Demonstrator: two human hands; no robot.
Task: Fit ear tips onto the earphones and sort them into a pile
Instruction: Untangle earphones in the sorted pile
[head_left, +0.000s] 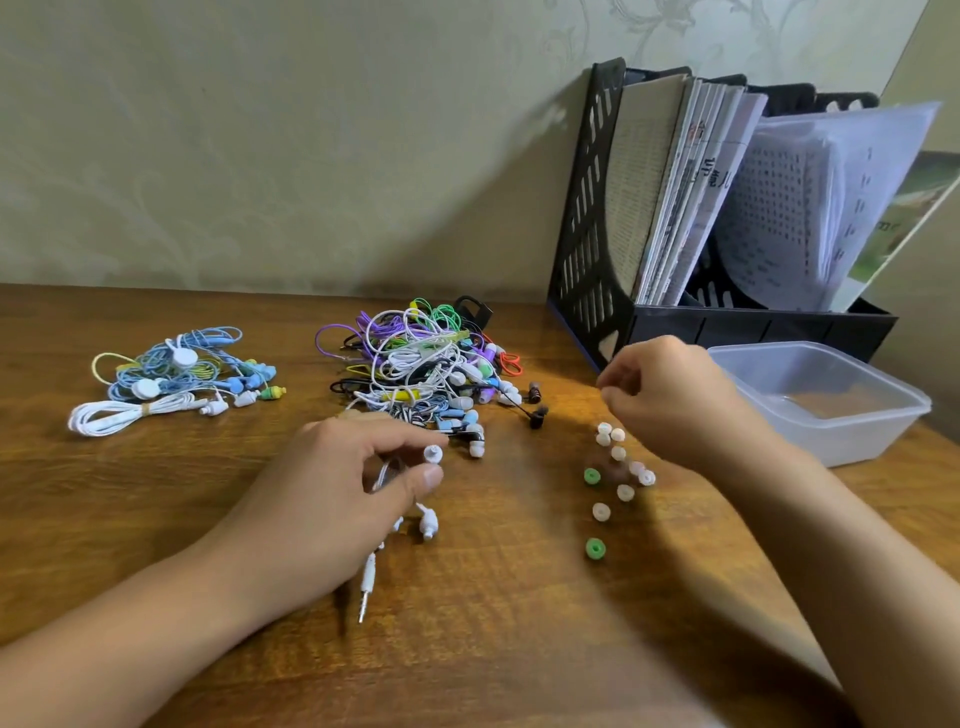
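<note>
Evidently the left hand (332, 499) pinches a white earbud (432, 454) nozzle-up for fitting near the counter's (493, 649) middle, while the right hand's (670, 400) grip curls above the loose ear tips (618, 467), contents blurred beyond telling.

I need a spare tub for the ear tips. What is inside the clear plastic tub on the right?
The clear plastic tub shows only the brown table through its floor; no ear tips or earphones inside. The right hand covers its near-left corner, so that part is hidden.
</note>
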